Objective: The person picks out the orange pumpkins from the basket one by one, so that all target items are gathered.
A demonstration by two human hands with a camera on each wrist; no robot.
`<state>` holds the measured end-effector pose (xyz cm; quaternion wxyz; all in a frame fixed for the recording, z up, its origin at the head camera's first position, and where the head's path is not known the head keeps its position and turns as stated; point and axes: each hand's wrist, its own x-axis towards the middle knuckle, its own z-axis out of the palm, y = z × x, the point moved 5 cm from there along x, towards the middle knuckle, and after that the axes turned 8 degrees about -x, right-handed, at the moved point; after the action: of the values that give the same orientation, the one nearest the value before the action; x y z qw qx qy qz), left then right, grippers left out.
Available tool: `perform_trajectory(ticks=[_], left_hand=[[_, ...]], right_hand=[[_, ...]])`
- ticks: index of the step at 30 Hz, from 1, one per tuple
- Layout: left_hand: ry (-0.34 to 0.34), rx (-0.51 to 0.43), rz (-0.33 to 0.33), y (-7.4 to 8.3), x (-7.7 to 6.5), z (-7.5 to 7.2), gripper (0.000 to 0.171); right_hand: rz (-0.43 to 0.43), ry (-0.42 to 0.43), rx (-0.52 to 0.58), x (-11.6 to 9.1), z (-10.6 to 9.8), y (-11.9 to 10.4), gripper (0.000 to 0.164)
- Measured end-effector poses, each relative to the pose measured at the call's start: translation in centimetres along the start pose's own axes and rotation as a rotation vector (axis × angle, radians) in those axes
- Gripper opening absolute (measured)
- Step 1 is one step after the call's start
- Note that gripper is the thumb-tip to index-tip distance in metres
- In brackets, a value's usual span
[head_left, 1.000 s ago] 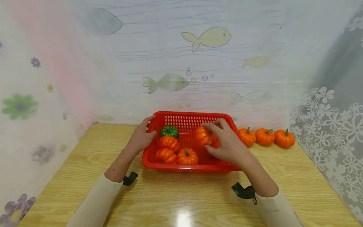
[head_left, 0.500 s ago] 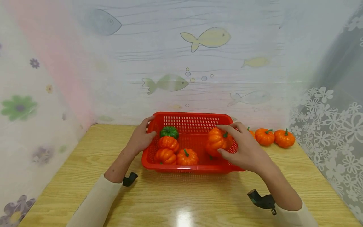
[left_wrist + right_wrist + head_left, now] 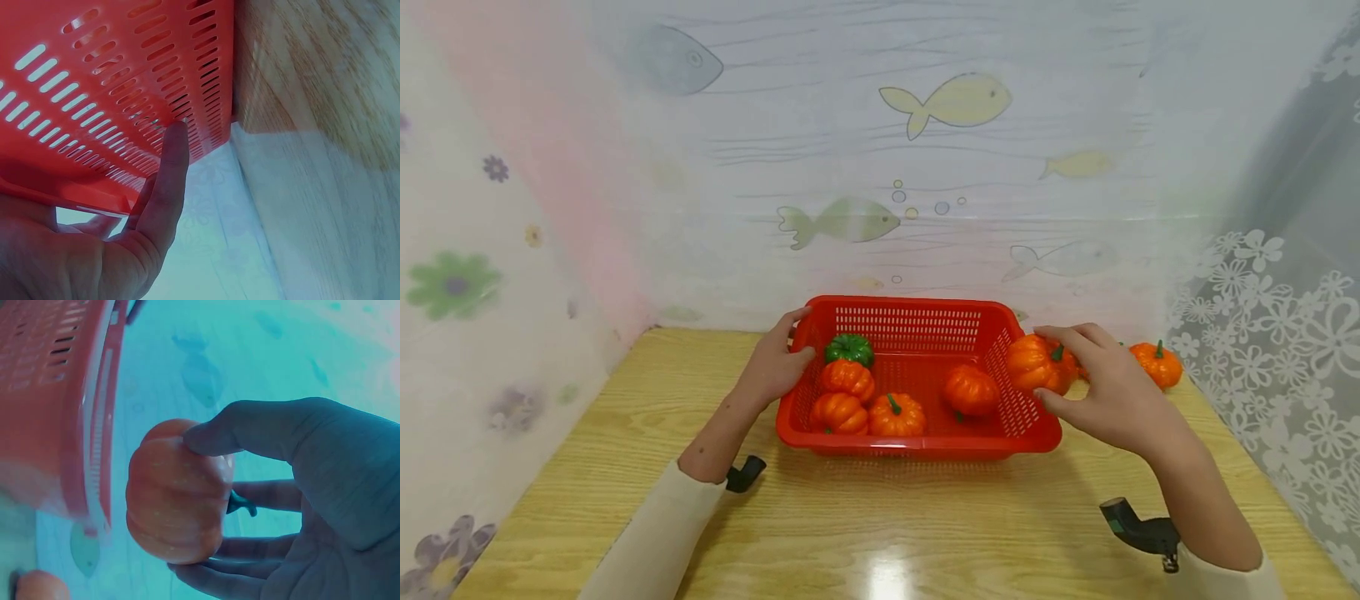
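My right hand grips an orange pumpkin with a green stem, held over the right rim of a red slotted basket. In the right wrist view the thumb lies on one side of that pumpkin and the fingers on the other. My left hand holds the left rim of the basket, thumb inside; in the left wrist view a finger presses the slotted outer wall. Inside the basket sit a green pumpkin and several orange ones, with one orange pumpkin alone at the right.
Right of the basket, an orange pumpkin stands on the wooden table; others beside it are mostly hidden behind my right hand. A fish-patterned curtain hangs close behind the basket.
My right hand has carried the pumpkin rightward, from inside the basket to above its right rim. The lone orange pumpkin inside has come into full view. My left hand stays put.
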<state>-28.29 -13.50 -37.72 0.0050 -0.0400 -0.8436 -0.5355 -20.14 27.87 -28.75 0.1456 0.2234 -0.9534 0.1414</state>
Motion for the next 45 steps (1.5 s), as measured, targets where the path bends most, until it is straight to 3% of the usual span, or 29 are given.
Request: perform_trajectory(ticks=[14, 33, 45], left_hand=[[0.002, -0.004, -0.012, 0.4, -0.4, 0.0, 0.067], [0.001, -0.006, -0.004, 0.3, -0.3, 0.0, 0.067], [0.008, -0.003, -0.007, 0.2, -0.3, 0.0, 0.066]], right_hand=[[0.027, 0.032, -0.067, -2.4, -0.3, 4.2, 0.072], [0.109, -0.214, -0.024, -1.8, 3.3, 7.4, 0.074], [0.098, -0.263, -0.055, -1.6, 5.8, 8.3, 0.069]])
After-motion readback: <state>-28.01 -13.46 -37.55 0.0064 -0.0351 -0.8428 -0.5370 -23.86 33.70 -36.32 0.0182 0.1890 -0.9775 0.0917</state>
